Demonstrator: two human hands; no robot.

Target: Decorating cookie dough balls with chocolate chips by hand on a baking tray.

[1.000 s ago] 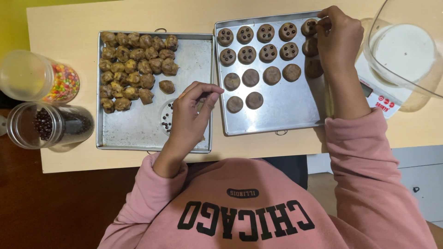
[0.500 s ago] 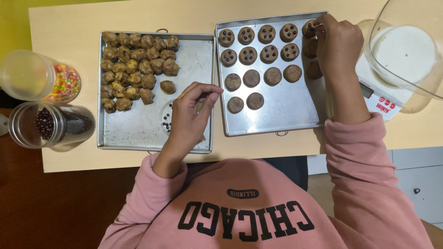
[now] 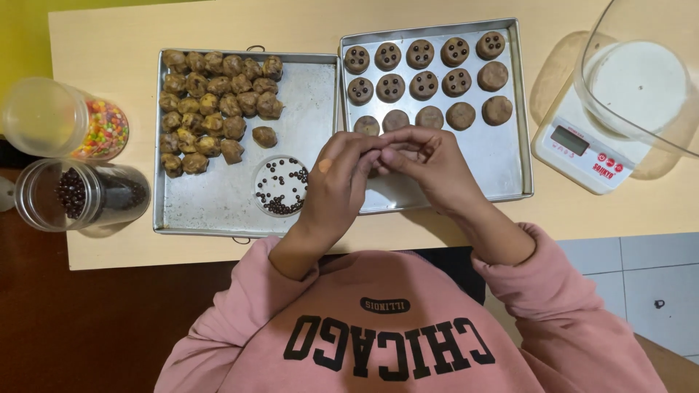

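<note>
My left hand (image 3: 336, 182) and my right hand (image 3: 428, 164) meet fingertip to fingertip over the near left corner of the right tray (image 3: 510, 164). The left fingers are pinched together; whatever is between them is hidden. That tray holds flattened brown cookies (image 3: 429, 84), and several of them are topped with dark chips. Just left of my left hand lies a small round dish of chocolate chips (image 3: 280, 185), on the left tray (image 3: 211, 211). Rough dough balls (image 3: 215, 109) crowd that tray's far left part.
A jar of coloured candies (image 3: 69, 120) and a jar of dark chips (image 3: 80, 195) lie at the table's left edge. A white kitchen scale (image 3: 582, 149) carrying a clear bowl of white powder (image 3: 641, 84) stands at the right. The table's near edge runs below the trays.
My right hand left the far right corner of the right tray and came back to the middle. My left hand lifted off the chip dish and moved right, and the two now touch.
</note>
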